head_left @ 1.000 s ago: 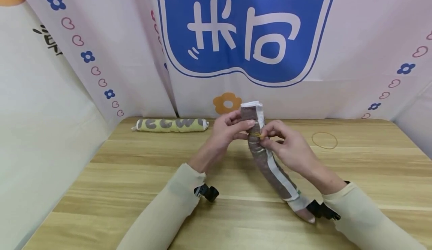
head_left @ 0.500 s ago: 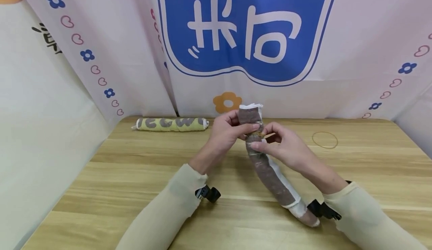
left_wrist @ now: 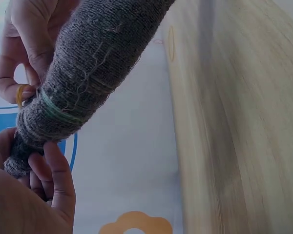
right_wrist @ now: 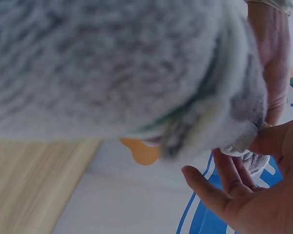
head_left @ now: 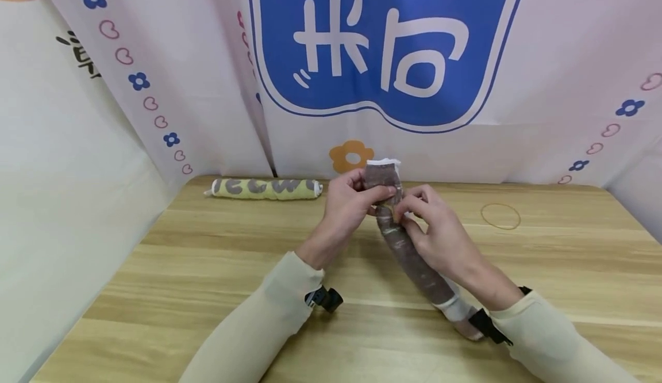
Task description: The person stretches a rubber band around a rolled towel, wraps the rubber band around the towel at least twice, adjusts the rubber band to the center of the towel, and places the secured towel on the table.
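Brown fabric roll [head_left: 414, 259] is held slanting over the bench [head_left: 207, 274] in the left grip [head_left: 345, 200], apparently to be kept steady while the yellow band [left_wrist: 19, 95] is pinched by the right grip [head_left: 438, 229].

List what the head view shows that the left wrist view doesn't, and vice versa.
Head only: the yellow rolled cloth with gray markings and the beige sleeves.
Left wrist only: a green line around the gray-brown rolled cloth.
Both: that gray-brown roll, the left hand, the right hand and the wooden table.
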`<state>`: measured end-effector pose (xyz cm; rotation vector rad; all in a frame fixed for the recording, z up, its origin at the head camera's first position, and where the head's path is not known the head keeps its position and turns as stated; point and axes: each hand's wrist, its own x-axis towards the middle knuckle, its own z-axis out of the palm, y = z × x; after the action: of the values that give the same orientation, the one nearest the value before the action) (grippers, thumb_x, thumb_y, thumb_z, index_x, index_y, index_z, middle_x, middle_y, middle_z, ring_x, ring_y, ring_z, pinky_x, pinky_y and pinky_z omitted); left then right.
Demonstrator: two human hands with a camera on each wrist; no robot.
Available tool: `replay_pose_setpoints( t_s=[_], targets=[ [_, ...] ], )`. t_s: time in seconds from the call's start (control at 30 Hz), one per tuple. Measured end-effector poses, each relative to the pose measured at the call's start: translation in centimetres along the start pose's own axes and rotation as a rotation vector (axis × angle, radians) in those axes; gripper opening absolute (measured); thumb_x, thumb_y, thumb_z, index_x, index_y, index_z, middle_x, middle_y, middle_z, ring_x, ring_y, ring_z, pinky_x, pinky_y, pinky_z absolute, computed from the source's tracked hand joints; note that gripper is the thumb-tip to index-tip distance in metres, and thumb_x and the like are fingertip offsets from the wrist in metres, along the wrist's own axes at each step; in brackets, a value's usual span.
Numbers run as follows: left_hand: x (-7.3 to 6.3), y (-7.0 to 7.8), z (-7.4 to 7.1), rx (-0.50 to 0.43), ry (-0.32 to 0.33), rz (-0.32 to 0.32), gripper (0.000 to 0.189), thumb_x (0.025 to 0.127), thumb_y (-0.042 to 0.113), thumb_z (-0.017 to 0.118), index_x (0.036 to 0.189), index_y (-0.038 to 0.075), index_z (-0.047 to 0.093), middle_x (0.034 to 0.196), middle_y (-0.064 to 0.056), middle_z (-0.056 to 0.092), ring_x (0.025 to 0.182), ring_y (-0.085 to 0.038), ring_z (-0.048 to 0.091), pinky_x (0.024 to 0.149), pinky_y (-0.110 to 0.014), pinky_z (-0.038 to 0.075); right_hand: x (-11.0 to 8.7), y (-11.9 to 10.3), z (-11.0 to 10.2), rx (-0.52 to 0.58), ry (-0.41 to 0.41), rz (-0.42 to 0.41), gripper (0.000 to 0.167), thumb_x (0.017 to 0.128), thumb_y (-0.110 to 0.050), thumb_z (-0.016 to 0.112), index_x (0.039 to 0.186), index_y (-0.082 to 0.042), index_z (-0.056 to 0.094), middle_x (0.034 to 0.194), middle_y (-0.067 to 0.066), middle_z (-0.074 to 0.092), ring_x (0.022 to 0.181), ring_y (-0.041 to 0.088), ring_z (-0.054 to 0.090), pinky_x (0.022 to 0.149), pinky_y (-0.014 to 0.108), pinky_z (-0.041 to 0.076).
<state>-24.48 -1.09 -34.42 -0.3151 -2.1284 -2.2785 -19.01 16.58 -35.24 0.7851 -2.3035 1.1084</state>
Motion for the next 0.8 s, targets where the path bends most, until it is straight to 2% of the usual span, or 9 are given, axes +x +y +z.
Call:
replay_pose_setpoints(
  t_s=[0.17,0.27,0.37,0.47,0.53,0.6,0.67,0.73,0.8],
  targets=[
    [0.0,0.3,0.2,-0.011,0.003,-0.006,0.024,0.087,0.008,0.084,0.109,0.002,0.075,0.094,-0.01,0.074,0.079,-0.018,0.069,0.063,-0.031,0.061,-0.1,0.3,0.2,-0.054,0.022,-0.069,0.042,0.081,0.028,0.064,0.08,-0.014,0.065,0.108,0.012,0.062,0.099,0.027,0.061,0.077,0.043,0.055],
    [0.0,0.3,0.2,-0.021,0.006,-0.009,0.025,0.087,0.008,0.084,0.109,0.002,0.075,0.095,-0.01,0.074,0.079,-0.019,0.07,0.062,-0.032,0.062,-0.1,0.3,0.2,-0.076,0.025,-0.073,0.041,0.081,0.029,0.06,0.078,-0.012,0.063,0.103,0.013,0.06,0.096,0.026,0.06,0.075,0.043,0.054],
    [-0.1,0.2,0.3,0.008,0.006,0.016,0.026,0.087,0.007,0.085,0.11,0.001,0.074,0.094,-0.01,0.073,0.078,-0.018,0.069,0.061,-0.032,0.062,0.0,0.0,0.0,-0.065,-0.009,0.025,0.035,0.083,0.024,0.059,0.081,-0.01,0.062,0.102,0.011,0.059,0.094,0.026,0.06,0.078,0.046,0.056],
    [-0.4,0.2,0.5,0.072,0.024,0.08,0.025,0.087,0.007,0.085,0.109,0.0,0.073,0.09,-0.009,0.071,0.076,-0.017,0.067,0.059,-0.031,0.061,0.1,-0.7,-0.4,-0.005,-0.073,0.199,0.021,0.087,0.013,0.061,0.09,-0.007,0.063,0.105,0.011,0.058,0.097,0.027,0.061,0.087,0.051,0.056],
    [-0.6,0.4,0.7,0.118,0.05,0.124,0.024,0.087,0.008,0.086,0.105,0.001,0.072,0.088,-0.008,0.071,0.076,-0.016,0.067,0.059,-0.032,0.061,0.1,-1.2,-0.6,0.003,-0.101,0.296,0.007,0.093,-0.001,0.067,0.096,-0.006,0.063,0.108,0.01,0.059,0.1,0.029,0.063,0.09,0.053,0.056],
    [-0.9,0.6,0.8,0.165,0.073,0.154,0.024,0.086,0.011,0.088,0.101,0.003,0.071,0.086,-0.006,0.071,0.075,-0.016,0.067,0.059,-0.032,0.061,0.1,-1.6,-0.6,-0.031,-0.113,0.341,0.018,0.096,-0.015,0.075,0.1,-0.005,0.062,0.107,0.01,0.058,0.097,0.03,0.063,0.085,0.05,0.057],
    [-1.0,0.7,0.8,0.176,0.07,0.164,0.026,0.086,0.015,0.09,0.1,0.005,0.071,0.087,-0.005,0.071,0.075,-0.017,0.068,0.06,-0.033,0.061,0.1,-1.8,-0.6,-0.07,-0.101,0.348,0.029,0.095,-0.022,0.082,0.102,-0.005,0.06,0.105,0.011,0.06,0.094,0.029,0.064,0.078,0.045,0.056],
    [-0.9,0.7,0.6,0.147,0.025,0.157,0.028,0.087,0.019,0.089,0.104,0.006,0.072,0.09,-0.006,0.072,0.079,-0.018,0.069,0.063,-0.034,0.062,0.0,-1.9,-0.7,-0.061,-0.078,0.355,0.034,0.093,-0.022,0.085,0.102,-0.004,0.057,0.104,0.013,0.062,0.092,0.029,0.066,0.074,0.04,0.056],
    [-0.6,0.5,0.2,0.069,-0.059,0.143,0.031,0.092,0.02,0.085,0.115,0.005,0.072,0.099,-0.01,0.073,0.087,-0.021,0.071,0.069,-0.037,0.064,0.1,-1.8,-0.9,0.025,-0.061,0.39,0.033,0.093,-0.017,0.084,0.104,-0.004,0.056,0.108,0.016,0.065,0.095,0.029,0.07,0.073,0.037,0.058]
  ],
)
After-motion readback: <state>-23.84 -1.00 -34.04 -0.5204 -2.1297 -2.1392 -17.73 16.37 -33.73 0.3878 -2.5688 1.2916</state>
